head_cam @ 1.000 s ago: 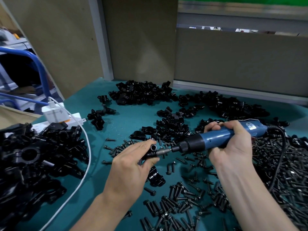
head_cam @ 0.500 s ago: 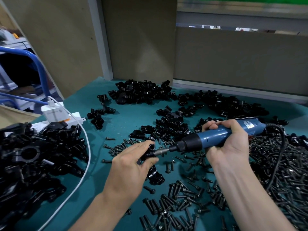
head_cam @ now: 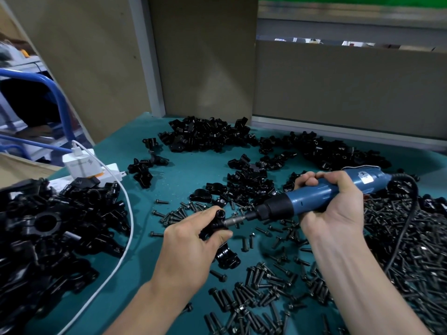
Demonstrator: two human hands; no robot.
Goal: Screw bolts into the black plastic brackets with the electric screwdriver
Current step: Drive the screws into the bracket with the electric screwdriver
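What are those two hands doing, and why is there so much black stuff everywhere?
The picture comes from a camera worn on a person's head, looking down at their own hands. The left hand holds one small black plastic bracket. The right hand grips a blue electric screwdriver, whose metal tip points into the bracket to turn a bolt in. On the blue-green table lie heaps of more brackets and lots of loose black bolts. At the left sits a white charger with its white cable.
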